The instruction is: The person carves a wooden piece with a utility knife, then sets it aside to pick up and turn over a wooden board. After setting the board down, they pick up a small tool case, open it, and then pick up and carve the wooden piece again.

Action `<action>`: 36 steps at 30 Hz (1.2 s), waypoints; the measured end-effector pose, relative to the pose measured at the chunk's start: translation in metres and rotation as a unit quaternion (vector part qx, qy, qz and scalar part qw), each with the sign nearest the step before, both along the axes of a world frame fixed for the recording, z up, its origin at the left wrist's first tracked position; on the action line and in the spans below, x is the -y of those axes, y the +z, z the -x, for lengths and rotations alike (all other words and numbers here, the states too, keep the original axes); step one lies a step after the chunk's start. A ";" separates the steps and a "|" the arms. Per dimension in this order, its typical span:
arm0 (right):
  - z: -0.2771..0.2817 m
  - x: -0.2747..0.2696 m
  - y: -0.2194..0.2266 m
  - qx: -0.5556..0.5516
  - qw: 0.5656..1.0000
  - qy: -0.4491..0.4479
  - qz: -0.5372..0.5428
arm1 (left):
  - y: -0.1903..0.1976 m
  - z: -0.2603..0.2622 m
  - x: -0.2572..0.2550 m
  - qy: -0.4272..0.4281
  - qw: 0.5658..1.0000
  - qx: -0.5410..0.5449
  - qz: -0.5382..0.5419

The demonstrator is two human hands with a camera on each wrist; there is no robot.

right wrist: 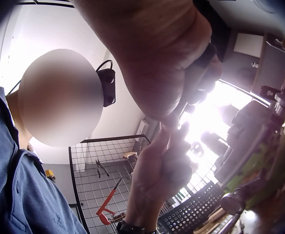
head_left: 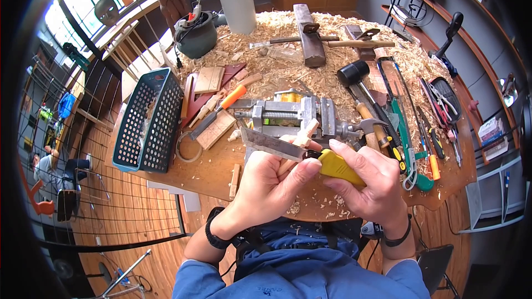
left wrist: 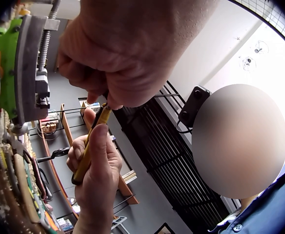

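Observation:
My right hand [head_left: 372, 181] grips the yellow handle of a knife [head_left: 339, 167], its broad grey blade pointing left across the front of the bench. The left hand [head_left: 270, 185] holds a small pale piece of wood [head_left: 306, 134] behind the blade, with its thumb against the knife near the handle's front end. Part of the wood is hidden by blade and fingers. In the left wrist view the right hand [left wrist: 97, 168] wraps the yellow handle, close under the left hand [left wrist: 128, 63]. Beyond both hands a metal vise [head_left: 293, 113] sits on the bench.
Wood shavings [head_left: 266, 27] cover the back of the bench [head_left: 166, 176]. A perforated basket [head_left: 145, 122] stands at the left, near an orange-handled chisel [head_left: 224, 105]. Mallet [head_left: 353, 72], hammer [head_left: 372, 124] and green-framed saw [head_left: 403, 133] lie at the right; a wooden plane [head_left: 309, 39] lies behind.

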State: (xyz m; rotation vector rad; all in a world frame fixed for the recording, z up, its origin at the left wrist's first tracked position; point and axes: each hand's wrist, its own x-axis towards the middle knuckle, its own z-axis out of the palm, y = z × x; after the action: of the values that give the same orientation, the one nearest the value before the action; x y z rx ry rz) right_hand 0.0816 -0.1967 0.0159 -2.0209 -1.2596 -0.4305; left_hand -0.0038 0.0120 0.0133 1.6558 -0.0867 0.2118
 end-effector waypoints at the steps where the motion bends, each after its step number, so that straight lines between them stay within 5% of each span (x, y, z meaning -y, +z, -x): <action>1: 0.000 0.000 0.000 -0.001 1.000 -0.001 0.002 | 0.000 0.000 0.000 0.002 1.000 -0.001 -0.004; 14: 0.002 -0.001 0.001 -0.009 1.000 0.005 0.017 | -0.007 -0.002 -0.001 -0.027 0.999 0.000 0.042; 20: 0.001 -0.003 0.001 -0.020 0.999 -0.027 -0.015 | -0.006 -0.001 0.004 -0.038 0.987 0.008 0.157; 23: 0.001 -0.002 0.004 -0.032 0.999 -0.037 -0.015 | -0.006 -0.001 0.001 -0.033 0.996 -0.023 0.077; 26: 0.001 -0.002 0.004 -0.035 0.999 -0.036 -0.015 | -0.024 -0.007 0.000 0.052 0.992 0.074 0.088; 28: 0.001 -0.001 0.005 -0.045 0.998 -0.045 -0.028 | -0.023 -0.011 -0.008 0.093 0.989 0.105 -0.048; 33: -0.001 -0.001 0.005 -0.036 0.996 -0.058 -0.050 | -0.012 -0.007 -0.007 0.067 0.997 0.036 0.005; 36: 0.000 -0.001 0.008 -0.034 0.997 -0.060 -0.037 | -0.003 -0.005 -0.001 0.033 0.991 -0.011 0.133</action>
State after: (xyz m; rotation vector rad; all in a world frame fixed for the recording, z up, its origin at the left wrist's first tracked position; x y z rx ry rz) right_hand 0.0817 -0.1960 0.0235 -2.0376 -1.0695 -0.4533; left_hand 0.0010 0.0134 0.0100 1.3965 0.0132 0.2451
